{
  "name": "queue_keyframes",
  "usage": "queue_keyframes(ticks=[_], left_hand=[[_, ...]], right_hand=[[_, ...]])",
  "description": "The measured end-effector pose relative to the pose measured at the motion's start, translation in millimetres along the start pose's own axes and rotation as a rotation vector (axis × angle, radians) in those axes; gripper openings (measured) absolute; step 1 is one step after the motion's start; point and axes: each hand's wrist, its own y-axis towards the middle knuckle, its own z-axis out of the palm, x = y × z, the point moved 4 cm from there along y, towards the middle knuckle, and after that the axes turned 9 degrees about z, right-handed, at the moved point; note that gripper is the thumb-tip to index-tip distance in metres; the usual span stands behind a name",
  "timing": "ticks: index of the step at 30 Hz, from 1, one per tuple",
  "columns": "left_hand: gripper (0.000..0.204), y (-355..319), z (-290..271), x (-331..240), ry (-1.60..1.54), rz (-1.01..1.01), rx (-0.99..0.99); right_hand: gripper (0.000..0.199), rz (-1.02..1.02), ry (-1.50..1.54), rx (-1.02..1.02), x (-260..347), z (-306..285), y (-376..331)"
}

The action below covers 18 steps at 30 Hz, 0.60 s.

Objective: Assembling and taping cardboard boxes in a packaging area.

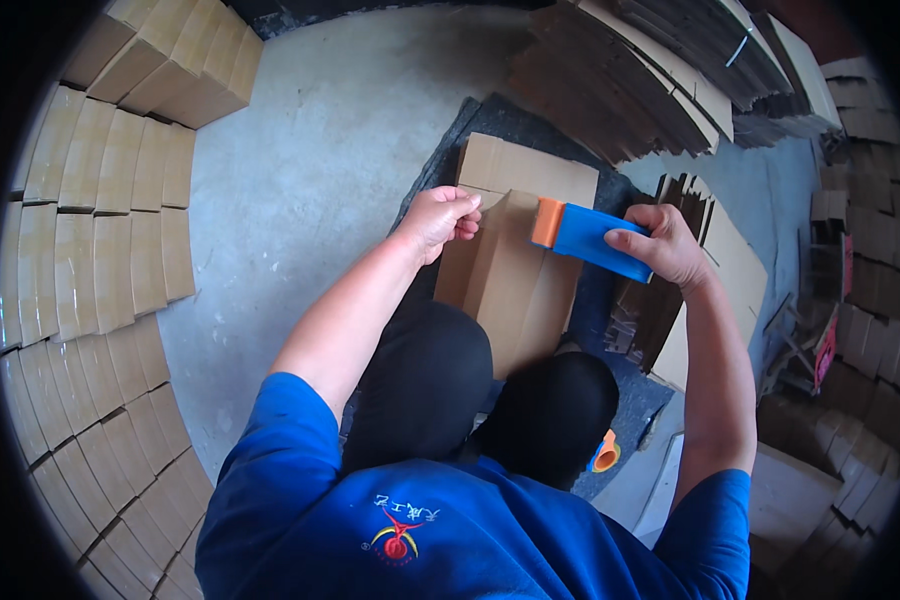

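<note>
In the head view, a brown box (515,290) sits on a dark mat (490,115) in front of the person's knees (425,365), and I think the work on it is only part way done. The box is not flat any more: one long piece tips up in the middle, and another piece lies out flat at the far end. The box does not look all closed, so some folding and sticking seems to be left; I can't see for sure if any tape is on it yet. Lots of finished-looking boxes (110,260) are piled up on the left, but a big heap of flat cardboard (620,85) lies at the far right, so there seems to be plenty more to make. The right hand (668,245) has a tight hold on the back of a blue tape holder (595,238), with the thumb on top; its orange end points left, over the box. The right arm reaches up and bends in. The left hand (444,220) is curled up by the box's left edge, thumb against fingers; I can't tell if something thin is pinched there. The left arm reaches forward, nearly straight.
</note>
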Motion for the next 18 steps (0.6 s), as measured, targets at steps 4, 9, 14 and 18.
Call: queue_keyframes(ticks=[4,9,14,18], left_hand=[[0.019,2,21,25,0.218,0.104,-0.069],[0.030,-3,33,35,0.337,-0.015,-0.109],[0.046,12,27,38,0.376,0.111,-0.024],[0.058,28,41,32,0.477,0.445,0.097]], right_hand=[[0.041,0.011,-0.041,-0.026,-3,1,1],[0.041,0.002,-0.040,-0.020,-6,-2,3],[0.041,0.001,-0.043,-0.018,-8,-1,5],[0.040,0.015,-0.031,-0.005,-7,-3,4]])
